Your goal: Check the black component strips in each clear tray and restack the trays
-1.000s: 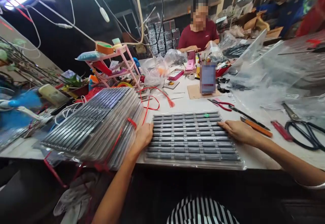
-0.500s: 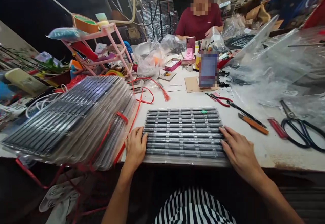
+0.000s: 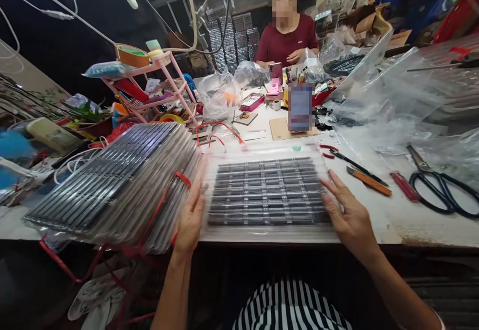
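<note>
Both my hands are at the sides of a blurred clear plastic tray (image 3: 262, 151) with a green sticker near its far edge. My left hand (image 3: 190, 215) grips its left side, thumb on top. My right hand (image 3: 348, 215) has thumb and fingers on its right edge. Below or within the tray lie rows of dark slim rods (image 3: 265, 193) with pale printed bands; blur hides which layer they are in. Just left of my left hand is a tall stack of similar clear trays (image 3: 123, 185) holding dark rods, with red strapping (image 3: 183, 179) near it.
On the right lie large scissors (image 3: 437, 185), an orange-handled cutter (image 3: 368, 181) and red-handled pliers (image 3: 327, 151). A screen (image 3: 300, 108) stands on cardboard. A pink rack (image 3: 175, 78) is back left. Plastic bags (image 3: 396, 95) cover the right. A person (image 3: 288, 38) sits opposite.
The clear tray and its green sticker have shifted away from the dark rods and turned blurry. My hands have moved slightly with it. The view has shifted a little.
</note>
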### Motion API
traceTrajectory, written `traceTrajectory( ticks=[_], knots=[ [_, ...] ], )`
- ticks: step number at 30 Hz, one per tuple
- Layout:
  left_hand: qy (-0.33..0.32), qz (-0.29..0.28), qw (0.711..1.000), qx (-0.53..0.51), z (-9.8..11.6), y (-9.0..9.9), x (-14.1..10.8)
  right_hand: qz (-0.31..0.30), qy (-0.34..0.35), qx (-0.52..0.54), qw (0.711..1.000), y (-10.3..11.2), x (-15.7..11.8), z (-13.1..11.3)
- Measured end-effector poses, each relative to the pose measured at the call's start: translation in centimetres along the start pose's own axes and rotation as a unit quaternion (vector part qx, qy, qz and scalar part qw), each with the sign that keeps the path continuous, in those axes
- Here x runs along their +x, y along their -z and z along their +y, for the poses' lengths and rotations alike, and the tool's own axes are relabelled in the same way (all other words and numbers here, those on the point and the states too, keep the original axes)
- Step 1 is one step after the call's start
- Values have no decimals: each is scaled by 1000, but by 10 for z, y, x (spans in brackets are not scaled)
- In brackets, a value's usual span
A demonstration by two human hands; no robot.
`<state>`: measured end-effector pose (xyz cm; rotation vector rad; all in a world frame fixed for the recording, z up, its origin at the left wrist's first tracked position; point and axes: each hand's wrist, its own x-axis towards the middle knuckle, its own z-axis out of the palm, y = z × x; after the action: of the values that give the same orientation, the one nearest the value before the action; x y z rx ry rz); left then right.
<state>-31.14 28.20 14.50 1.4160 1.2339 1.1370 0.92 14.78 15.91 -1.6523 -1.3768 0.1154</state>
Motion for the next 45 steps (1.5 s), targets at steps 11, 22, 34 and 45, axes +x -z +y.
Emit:
traceTrajectory(
  ticks=[11,22,34,45],
  knots=[
    [-198,233,927,-218,98,12,14,45,-45,-27,998,17,-3,22],
    [-82,170,979,-81,82,31,24,-30,-24,-87,995,13,-8,29],
    [-103,-43,982,156,1,1,-10,-110,10,-134,985,15,-7,28],
    [-109,-89,935,324,-25,-2,-9,-141,62,-47,987,39,-24,23]
  ],
)
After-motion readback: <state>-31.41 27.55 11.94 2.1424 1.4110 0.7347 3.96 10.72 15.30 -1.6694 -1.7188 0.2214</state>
